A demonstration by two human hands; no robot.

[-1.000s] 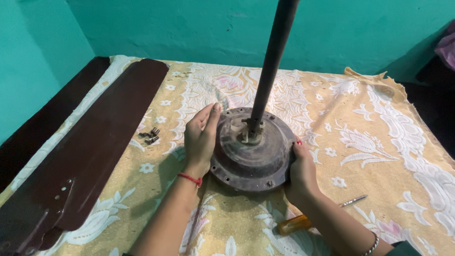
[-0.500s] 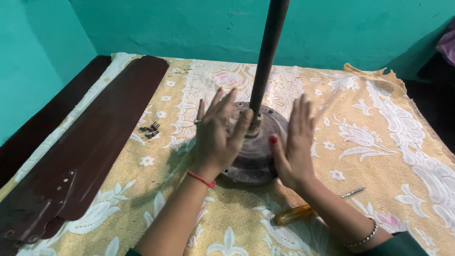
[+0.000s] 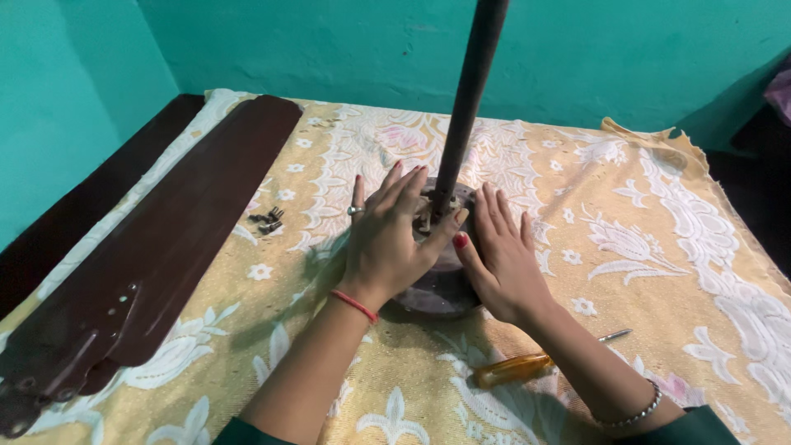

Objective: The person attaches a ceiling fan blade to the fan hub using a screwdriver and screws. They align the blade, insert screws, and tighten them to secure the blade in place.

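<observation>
Bed [image 3: 148, 177] under a yellow floral cloth [image 3: 659, 222]

The cloth covers most of the dark bed, whose bare edge shows along the left. On the cloth lie brown fan blades [image 3: 165, 239] stacked along the left side, a few small screws [image 3: 267, 219] just right of them, a round fan motor [image 3: 441, 284] with an upright rod [image 3: 465, 107] in the middle, and an amber-handled screwdriver [image 3: 527, 365] near the front, just right of the motor.

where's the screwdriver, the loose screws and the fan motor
screwdriver [image 3: 512, 369], head view, on its amber handle
loose screws [image 3: 267, 220], head view, middle of the pile
fan motor [image 3: 437, 290], head view, bare front rim between the wrists
</observation>
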